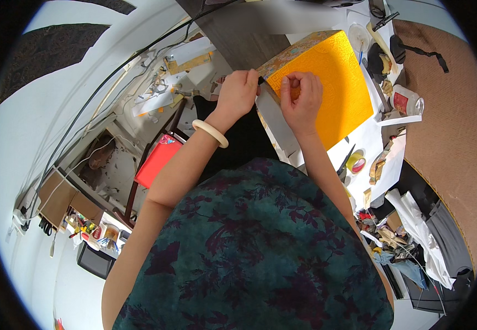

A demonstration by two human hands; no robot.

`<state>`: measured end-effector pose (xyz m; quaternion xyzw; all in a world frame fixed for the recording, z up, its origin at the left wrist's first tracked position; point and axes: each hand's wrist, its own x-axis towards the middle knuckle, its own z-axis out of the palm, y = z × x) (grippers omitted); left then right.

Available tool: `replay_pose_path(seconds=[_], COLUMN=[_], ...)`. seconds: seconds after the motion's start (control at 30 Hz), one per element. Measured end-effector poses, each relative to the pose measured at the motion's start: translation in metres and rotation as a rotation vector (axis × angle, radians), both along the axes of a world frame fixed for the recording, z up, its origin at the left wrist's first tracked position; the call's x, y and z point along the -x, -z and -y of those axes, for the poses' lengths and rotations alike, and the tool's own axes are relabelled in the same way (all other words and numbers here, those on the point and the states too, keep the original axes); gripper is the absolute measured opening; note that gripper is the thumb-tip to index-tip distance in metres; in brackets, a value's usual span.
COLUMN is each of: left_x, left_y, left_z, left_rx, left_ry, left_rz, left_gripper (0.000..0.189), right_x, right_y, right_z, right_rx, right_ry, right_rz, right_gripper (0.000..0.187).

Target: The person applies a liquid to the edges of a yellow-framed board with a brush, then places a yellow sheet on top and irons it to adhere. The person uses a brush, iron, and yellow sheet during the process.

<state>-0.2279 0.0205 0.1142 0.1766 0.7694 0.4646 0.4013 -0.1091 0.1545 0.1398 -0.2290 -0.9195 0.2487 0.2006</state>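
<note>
A box covered in yellow embossed brocade [341, 90] lies before me, its narrow far side in multicoloured floral brocade [300, 49]. My left hand [238, 93], with a cream bangle [210, 133] on its wrist, is closed at the box's left corner. A small black piece [260, 81] sticks out from its fingers; the rest of that piece is hidden. Over the yellow face, near its left edge, is my right hand [303, 101]. Its fingers curl round towards the thumb, and I cannot see whether anything is pinched between the tips.
Scissors [347, 159] and a roll of yellow tape [356, 162] lie on the white work surface to the right. Beyond them are a clear jar on its side [405, 101] and scraps. A chair with a red seat [158, 161] stands at left; paper offcuts [156, 99] litter the floor.
</note>
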Motion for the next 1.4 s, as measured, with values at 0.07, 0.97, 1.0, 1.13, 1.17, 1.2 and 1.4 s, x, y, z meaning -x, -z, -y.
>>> replay_pose_path(seconds=[0.07, 0.97, 1.0, 1.13, 1.17, 1.2, 1.4], left_x=[-0.002, -0.051, -0.053, -0.059, -0.058, -0.058, -0.062], left_y=[-0.01, -0.052, -0.047, -0.032, -0.028, -0.025, -0.03], left_z=[0.0, -0.146, -0.151, -0.159, -0.159, -0.158, -0.162], left_rx=[0.045, -0.275, -0.27, -0.207, -0.184, -0.154, -0.028], left_ry=[0.003, 0.436, 0.462, 0.488, 0.515, 0.533, 0.577], left_rz=[0.018, -0.66, -0.715, -0.694, -0.709, -0.721, -0.753], left_gripper=[0.054, 0.061, 0.062, 0.068, 0.069, 0.071, 0.075], right_x=[0.0, 0.013, 0.022, 0.049, 0.052, 0.065, 0.078], right_y=[0.0, -0.038, -0.027, -0.002, 0.004, -0.003, 0.002], right_z=[0.0, -0.244, -0.254, -0.291, -0.293, -0.288, -0.287], right_rx=[-0.006, 0.656, 0.678, 0.75, 0.7, 0.651, 0.501], right_ry=[-0.006, 0.036, -0.012, -0.099, -0.077, -0.066, -0.203], right_rz=[-0.01, 0.156, 0.177, 0.407, 0.462, 0.522, 0.563], right_gripper=[0.011, 0.029, 0.029, 0.048, 0.05, 0.054, 0.068])
